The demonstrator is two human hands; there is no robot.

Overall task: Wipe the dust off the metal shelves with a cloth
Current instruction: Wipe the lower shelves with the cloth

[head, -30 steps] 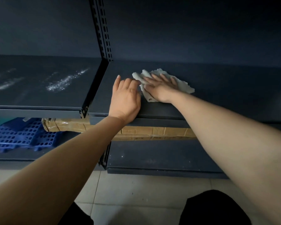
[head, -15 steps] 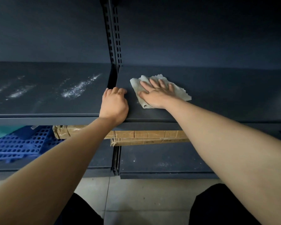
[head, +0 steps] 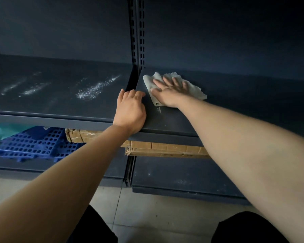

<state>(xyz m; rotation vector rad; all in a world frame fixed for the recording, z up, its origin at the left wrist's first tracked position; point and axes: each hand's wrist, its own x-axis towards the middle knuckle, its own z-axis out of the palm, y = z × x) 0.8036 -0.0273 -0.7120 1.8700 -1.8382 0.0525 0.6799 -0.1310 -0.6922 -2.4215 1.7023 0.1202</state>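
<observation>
While the right hand (head: 170, 92) lies flat on the cloth (head: 193, 89), fingers straight and slightly spread, it presses the cloth down and grips nothing; the cloth (pale, crumpled, ragged at its edges) sits on the right shelf (head: 244, 109), near that shelf's back left corner and just beside the post (head: 138, 32); its left and right ends stick out from under the palm. Below the heel of the hand a small pale smear of dust marks the dark metal. The left hand (head: 130, 111) rests on the front left corner of the right shelf, fingers curled over its side edge where it meets the left shelf (head: 42, 106); it holds that edge, thumb lying along the top. The two hands are close but not touching. The left shelf carries several whitish dust streaks (head: 93, 90), slanting up toward the post. Under the left shelf lies a blue perforated panel (head: 35, 144), with something teal at the far left; a taped cardboard box (head: 165, 148) lies across the join below both shelves; a lower shelf (head: 182, 174) with faint specks sits under the right forearm, above a tiled floor (head: 147, 207).
</observation>
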